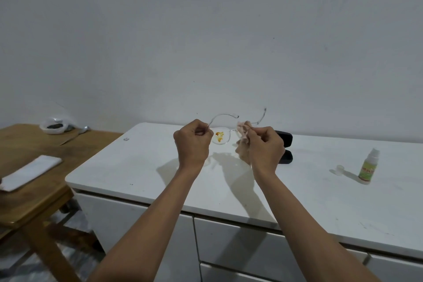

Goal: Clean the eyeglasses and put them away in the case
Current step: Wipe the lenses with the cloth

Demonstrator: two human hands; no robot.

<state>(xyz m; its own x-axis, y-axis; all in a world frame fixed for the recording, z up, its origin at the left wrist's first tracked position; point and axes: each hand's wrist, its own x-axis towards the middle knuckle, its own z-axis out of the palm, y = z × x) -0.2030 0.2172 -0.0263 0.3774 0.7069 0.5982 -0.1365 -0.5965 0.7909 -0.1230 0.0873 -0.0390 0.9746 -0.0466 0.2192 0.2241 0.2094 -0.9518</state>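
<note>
Clear-framed eyeglasses (221, 137) are held up above the white cabinet top (142, 167), temples pointing away from me. The left lens carries an orange-yellow smear. My left hand (193, 142) pinches the frame at its left hinge. My right hand (265, 144) grips a crumpled pinkish cloth (243, 135) pressed around the right lens, which the cloth hides. A black eyeglass case (285, 144) lies open on the cabinet just behind my right hand, partly covered by it.
A small spray bottle (368, 167) stands at the right with its clear cap (340, 170) beside it. To the left is a wooden table (34, 190) with a folded white cloth (29, 171) and a plastic bag (55, 125). The wall rises right behind the cabinet.
</note>
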